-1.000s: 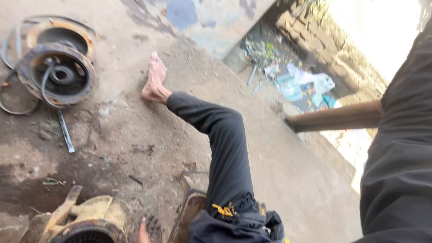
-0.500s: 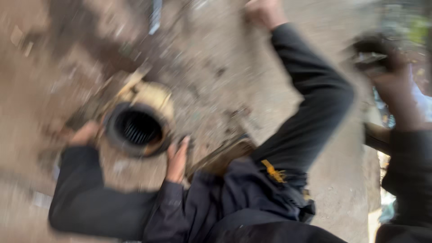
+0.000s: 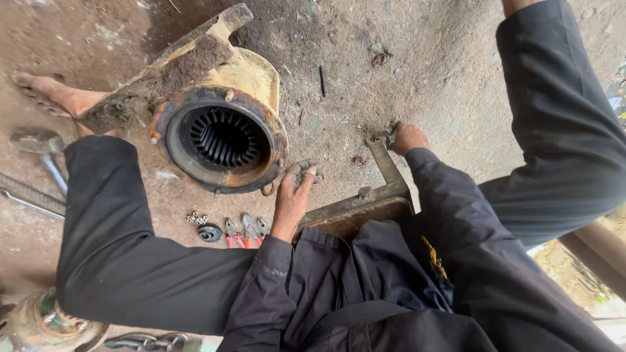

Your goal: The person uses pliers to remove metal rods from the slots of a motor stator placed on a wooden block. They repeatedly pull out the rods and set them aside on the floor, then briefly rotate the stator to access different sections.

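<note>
A yellow, rusty hub housing (image 3: 222, 111) with a splined bore lies on the dirt floor between my legs. My left hand (image 3: 295, 192), greasy and with its fingers curled, rests beside the housing's rusty flange; whether it holds anything is not visible. A small metal ring (image 3: 267, 190) hangs at the flange's lower edge next to it. My right hand (image 3: 407, 138) is closed on the end of a metal bar (image 3: 385, 163) of the low rusty stool (image 3: 355, 212) that I sit on. Dark sleeves cover both arms.
Red-handled pliers (image 3: 242, 232), a small round part (image 3: 210, 233) and tiny nuts (image 3: 195, 218) lie under my left leg's edge. A hammer (image 3: 36, 142) and steel bars (image 3: 26, 195) lie at the left. A rusty part (image 3: 39, 322) and chain (image 3: 147, 340) sit bottom left.
My view has swung down from the far floor and settled on the housing. My right hand has come down from the right and closed on the stool's bar; my left hand stays by the flange.
</note>
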{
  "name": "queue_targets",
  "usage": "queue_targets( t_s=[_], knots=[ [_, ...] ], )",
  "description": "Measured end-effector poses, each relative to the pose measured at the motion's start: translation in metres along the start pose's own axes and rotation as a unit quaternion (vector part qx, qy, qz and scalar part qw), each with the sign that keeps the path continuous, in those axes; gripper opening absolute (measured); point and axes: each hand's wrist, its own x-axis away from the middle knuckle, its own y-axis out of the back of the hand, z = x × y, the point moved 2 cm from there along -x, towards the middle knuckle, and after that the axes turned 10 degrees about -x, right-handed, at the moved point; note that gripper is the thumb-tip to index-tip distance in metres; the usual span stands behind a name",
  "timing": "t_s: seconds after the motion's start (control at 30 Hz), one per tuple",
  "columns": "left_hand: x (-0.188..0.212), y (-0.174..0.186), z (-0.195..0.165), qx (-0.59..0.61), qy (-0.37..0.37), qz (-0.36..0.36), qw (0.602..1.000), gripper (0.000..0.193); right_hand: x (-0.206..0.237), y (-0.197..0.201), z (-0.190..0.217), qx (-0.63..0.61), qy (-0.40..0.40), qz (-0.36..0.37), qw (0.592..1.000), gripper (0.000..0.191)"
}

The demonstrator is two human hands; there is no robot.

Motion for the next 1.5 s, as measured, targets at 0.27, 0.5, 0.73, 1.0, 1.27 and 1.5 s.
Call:
queue_targets(
  t_s=[0.27, 0.5, 0.73, 1.0, 1.27, 1.5],
  knots=[
    [-0.012, 0.0, 0.003, 0.016, 0.017, -0.006, 1.0, 0.028, -0.029, 0.036, -0.006, -0.02, 0.002, -0.122, 0.992, 0.027],
    [-0.016, -0.006, 0.011, 0.021, -0.03, -0.009, 0.999, 0.028, -0.067, 0.085, 0.047, -0.224, 0.096, -0.251, 0.937, 0.034],
    [-0.017, -0.004, 0.021, 0.045, -0.021, -0.019, 0.999, 0.028, -0.082, 0.073, 0.07, -0.082, 0.11, -0.32, 0.937, 0.057],
    [-0.022, -0.007, 0.016, -0.019, 0.009, -0.029, 0.999, 0.029, -0.076, 0.075, 0.047, -0.072, 0.175, -0.286, 0.939, 0.022],
    [-0.104, -0.062, 0.024, -0.238, 0.145, -0.065, 0.958, 0.032, -0.015, 0.028, -0.013, -0.394, -0.237, -0.254, 0.851, 0.047],
    [-0.138, -0.118, 0.046, -0.601, -0.05, 0.086, 0.793, 0.033, -0.018, -0.008, -0.01, -0.217, -0.186, -0.217, 0.934, 0.077]
  ],
)
